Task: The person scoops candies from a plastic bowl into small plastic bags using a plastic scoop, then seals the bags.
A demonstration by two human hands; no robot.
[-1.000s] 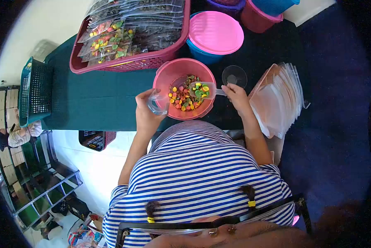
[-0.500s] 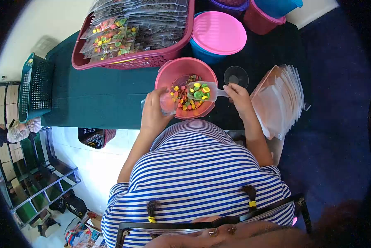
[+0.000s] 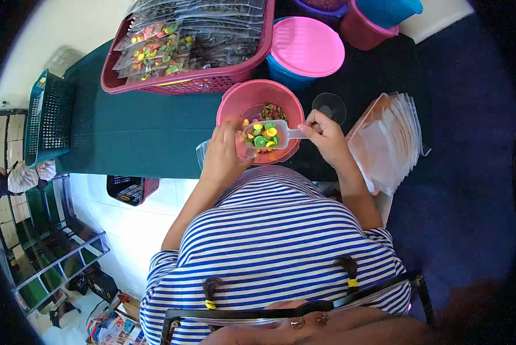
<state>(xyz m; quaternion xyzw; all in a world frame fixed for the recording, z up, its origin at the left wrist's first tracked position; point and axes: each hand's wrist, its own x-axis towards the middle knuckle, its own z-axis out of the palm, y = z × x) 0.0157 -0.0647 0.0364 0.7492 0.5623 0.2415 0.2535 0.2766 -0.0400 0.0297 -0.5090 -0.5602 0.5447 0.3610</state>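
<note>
My right hand [image 3: 324, 135] is closed on the handle of a translucent scoop [image 3: 268, 135], which carries green, yellow and orange pieces. The scoop is over the pink tub [image 3: 260, 88], with its front end at the mouth of a clear plastic bag [image 3: 202, 152]. That bag is in my left hand [image 3: 223, 152], its fingers wrapped round it at the tub's left side. More coloured pieces [image 3: 274, 110] lie at the bottom of the tub.
Behind stands a maroon basket [image 3: 200, 80] of filled packets, beside a blue tub with a pink lid [image 3: 307, 47]. A clear round lid [image 3: 329, 108] and a stack of empty bags [image 3: 387, 144] lie right. A green basket [image 3: 49, 121] is at left.
The scoop has moved left to the bag's mouth, my right hand moving with it. My left hand has shifted slightly right, bringing the bag nearer the scoop.
</note>
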